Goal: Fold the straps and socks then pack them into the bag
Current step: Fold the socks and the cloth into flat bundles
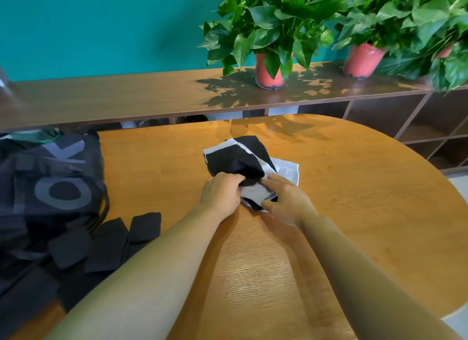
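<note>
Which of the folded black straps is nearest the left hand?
The rightmost strap, at the pile's upper right edge; the others lie further left, beside the bag, farther from the left hand.

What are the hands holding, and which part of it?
The left hand and right hand both grip the black-and-white socks at the end nearest the person.

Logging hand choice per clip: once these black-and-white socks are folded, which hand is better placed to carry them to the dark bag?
Probably the left hand: it grips the black-and-white fabric socks, and the dark drawstring bag lies on its side.
</note>
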`<state>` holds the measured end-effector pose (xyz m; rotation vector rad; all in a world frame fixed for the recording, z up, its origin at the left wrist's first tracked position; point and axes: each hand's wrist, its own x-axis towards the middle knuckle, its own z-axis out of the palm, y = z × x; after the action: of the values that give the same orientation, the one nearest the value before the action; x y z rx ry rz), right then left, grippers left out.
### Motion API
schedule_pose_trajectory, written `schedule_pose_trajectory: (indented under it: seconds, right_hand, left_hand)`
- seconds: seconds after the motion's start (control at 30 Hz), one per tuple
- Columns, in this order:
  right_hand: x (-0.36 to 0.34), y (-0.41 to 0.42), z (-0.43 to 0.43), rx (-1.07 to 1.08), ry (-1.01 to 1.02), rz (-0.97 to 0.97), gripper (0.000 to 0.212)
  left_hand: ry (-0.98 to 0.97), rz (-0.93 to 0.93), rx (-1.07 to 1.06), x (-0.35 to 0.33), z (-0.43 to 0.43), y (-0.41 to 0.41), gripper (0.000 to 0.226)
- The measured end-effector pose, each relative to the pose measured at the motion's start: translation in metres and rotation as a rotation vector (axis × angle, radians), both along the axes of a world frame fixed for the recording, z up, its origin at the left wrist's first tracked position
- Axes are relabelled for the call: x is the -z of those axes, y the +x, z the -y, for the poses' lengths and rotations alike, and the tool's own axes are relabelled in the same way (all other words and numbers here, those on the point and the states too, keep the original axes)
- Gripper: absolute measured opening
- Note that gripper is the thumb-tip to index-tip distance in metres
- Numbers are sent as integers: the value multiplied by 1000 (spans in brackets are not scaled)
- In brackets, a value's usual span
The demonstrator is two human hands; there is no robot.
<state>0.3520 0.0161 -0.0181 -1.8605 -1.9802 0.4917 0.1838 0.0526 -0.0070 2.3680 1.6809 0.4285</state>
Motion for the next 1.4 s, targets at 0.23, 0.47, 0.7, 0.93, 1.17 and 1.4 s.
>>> schedule_pose_trajectory:
  seconds: [0.23, 0.47, 0.7, 0.93, 1.17, 1.4]
  right_hand:
    - [0, 7, -7, 47, -65, 127, 53]
    - [-5, 15, -4, 91, -79, 194, 45]
    - [-17, -12, 30, 30, 127, -48, 33]
    - [3, -27, 76, 38, 69, -130, 32]
    - [-1, -41, 94, -9, 118, -104, 36]
    - [5, -69, 91, -226, -62, 200, 57]
  left_hand:
    - [109, -92, -6, -2, -9, -15, 31]
    - [168, -217, 52, -19, 24, -47, 31]
    - [115, -302, 177, -37, 82, -56, 31]
    - [-373, 7, 204, -24, 126, -64, 31]
    - [-203, -88, 134, -11, 113, -92, 54]
    - [-264, -435, 208, 17, 126, -89, 82]
